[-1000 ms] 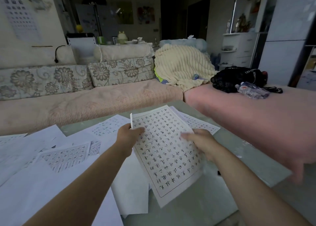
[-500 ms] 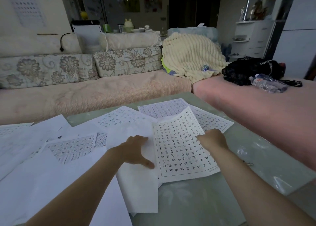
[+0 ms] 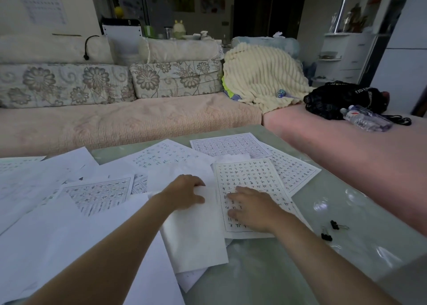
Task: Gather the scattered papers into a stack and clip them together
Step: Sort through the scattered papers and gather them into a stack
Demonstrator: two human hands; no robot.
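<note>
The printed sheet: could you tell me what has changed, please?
Held up by both hands before, the printed sheet now lies flat under the right hand. The left hand let go and pinches the blank sheet beside it. Other papers unmoved.

The right hand [image 3: 251, 209] covers the lower lines of the printed sheet [image 3: 249, 175], whose characters are too small to read. Whether the left hand [image 3: 184, 195] pinches the blank sheet [image 3: 196, 235] or only rests there is unclear. The leftmost papers [image 3: 27, 182] run off the edge.

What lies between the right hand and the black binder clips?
In the head view, only the printed sheet under the right hand, then bare tabletop before the binder clips.
</note>
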